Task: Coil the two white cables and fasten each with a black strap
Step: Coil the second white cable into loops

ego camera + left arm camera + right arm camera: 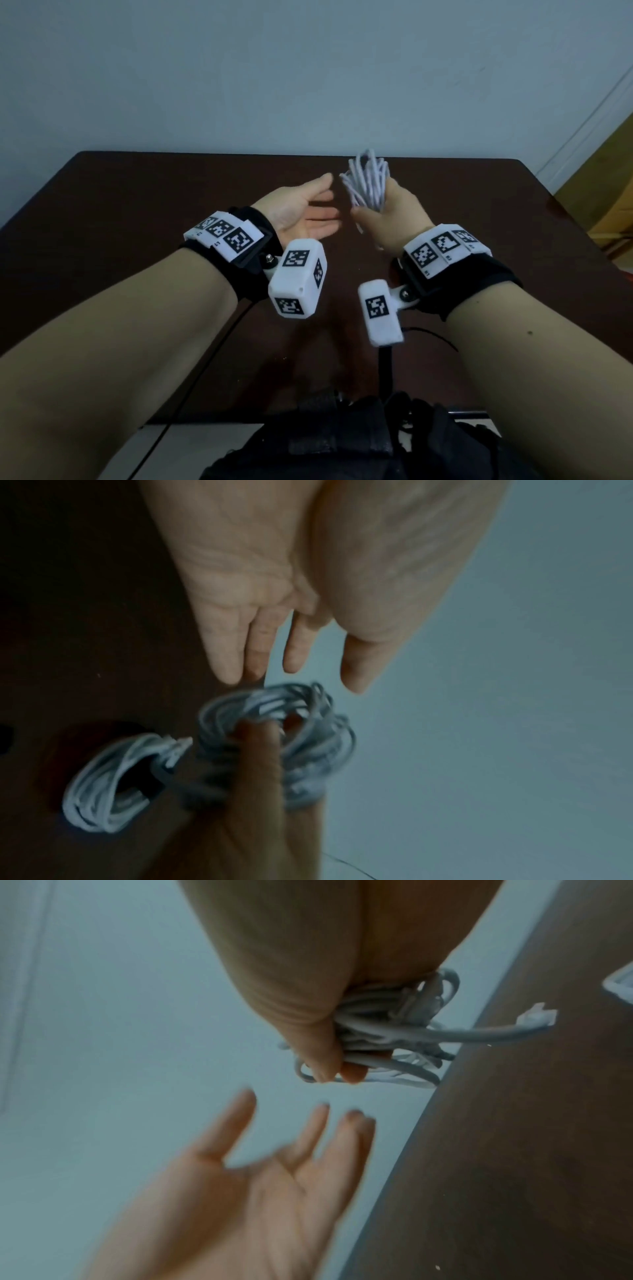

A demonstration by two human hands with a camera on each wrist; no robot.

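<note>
My right hand (383,209) is raised over the dark table (137,212) and grips a coiled bundle of white cable (368,181), its loops fanning up past the fingers. In the right wrist view, that hand (329,1066) squeezes the coil (387,1031), and a loose end with a connector (537,1015) sticks out. My left hand (315,212) hovers just left of it, palm open, fingers straight, holding nothing. The left wrist view shows a second white coil (106,783) lying on the table with a dark band (154,785) across it, blurred.
The table's far edge meets a pale wall (308,85). Black gear and thin black wires (342,428) sit at the near edge by my body. A corner of something white (620,985) shows at the right wrist view's edge.
</note>
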